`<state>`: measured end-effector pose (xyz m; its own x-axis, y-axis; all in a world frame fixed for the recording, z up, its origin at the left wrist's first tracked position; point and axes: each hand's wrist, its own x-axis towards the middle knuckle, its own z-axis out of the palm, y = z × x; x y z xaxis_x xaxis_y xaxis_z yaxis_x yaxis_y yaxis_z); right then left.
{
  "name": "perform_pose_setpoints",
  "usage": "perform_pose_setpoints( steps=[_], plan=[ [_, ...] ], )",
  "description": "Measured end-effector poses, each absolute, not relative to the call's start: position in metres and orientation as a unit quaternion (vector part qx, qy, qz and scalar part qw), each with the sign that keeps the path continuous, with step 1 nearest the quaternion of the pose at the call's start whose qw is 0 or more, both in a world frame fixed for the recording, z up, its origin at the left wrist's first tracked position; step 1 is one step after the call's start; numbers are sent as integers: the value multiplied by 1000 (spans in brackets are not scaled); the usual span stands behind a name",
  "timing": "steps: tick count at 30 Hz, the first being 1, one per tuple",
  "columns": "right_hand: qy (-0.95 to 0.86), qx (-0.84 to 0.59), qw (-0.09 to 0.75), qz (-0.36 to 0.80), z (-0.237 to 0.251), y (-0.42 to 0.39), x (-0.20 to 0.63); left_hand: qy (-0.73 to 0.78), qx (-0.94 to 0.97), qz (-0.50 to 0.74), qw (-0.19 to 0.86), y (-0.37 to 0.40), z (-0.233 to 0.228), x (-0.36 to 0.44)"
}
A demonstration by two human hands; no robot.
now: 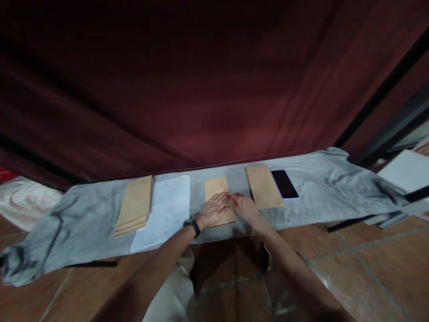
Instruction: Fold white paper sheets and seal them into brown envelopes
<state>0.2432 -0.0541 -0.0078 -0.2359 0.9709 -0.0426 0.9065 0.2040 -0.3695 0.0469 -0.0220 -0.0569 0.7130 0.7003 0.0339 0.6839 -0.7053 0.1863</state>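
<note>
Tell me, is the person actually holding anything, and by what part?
Nothing is gripped. The left hand lies flat on the small brown envelope, and the right hand rests at its right edge.

We are covering the near half of the small brown envelope with our left hand, so its lower face is staying hidden; the stack of envelopes is showing only its edges, too fine for us to count; the grey cloth is concealing the surface beneath; both our forearms are running off the bottom edge.
</note>
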Motion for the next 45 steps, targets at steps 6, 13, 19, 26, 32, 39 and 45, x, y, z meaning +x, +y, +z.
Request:
perform_pose_setpoints(
  steps=[6, 13, 19, 26, 32, 39, 45],
  plan=[
    [-777, -595, 127, 163, -9, -55, 246, 366, 925, 15, 103, -68, -47, 43],
    [-798, -549, 187, 162, -29, -49, 245, 334, 936, 21, 109, -113, -31, 38],
    [-827, -509, 210, 115, -55, -37, 232, 351, 893, 109, 260, -98, -19, 30],
    [-816, -522, 211, 131, -55, -23, 237, 434, 881, 138, 129, 22, -36, 37],
    [-797, -552, 204, 136, -42, -21, 240, 426, 901, 56, 53, 53, -54, 57],
    [-748, -625, 175, 138, -30, -23, 232, 383, 920, 52, 71, -2, -55, 53],
    [-768, -592, 196, 149, -39, -29, 227, 379, 916, 66, 111, -52, -56, 49]
  ],
)
